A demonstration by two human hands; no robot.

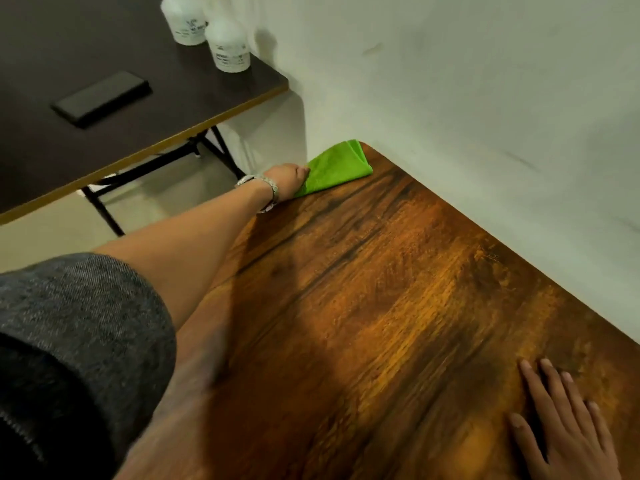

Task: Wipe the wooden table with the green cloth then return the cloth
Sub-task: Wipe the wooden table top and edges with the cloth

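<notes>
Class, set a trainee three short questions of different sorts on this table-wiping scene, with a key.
1. True or false: the right hand holds the cloth.
2. Where on the wooden table is the cloth? A) far corner by the wall B) middle C) near edge
3. Fill in: the dark table carries two white ____.

Key: 1 false, the left hand holds it; 2 A; 3 bottles.

Bright green cloth point(337, 166); streaky orange-brown grained wooden table point(398, 289); dark brown side table point(86, 140); speckled grey sleeve point(76, 323).
</notes>
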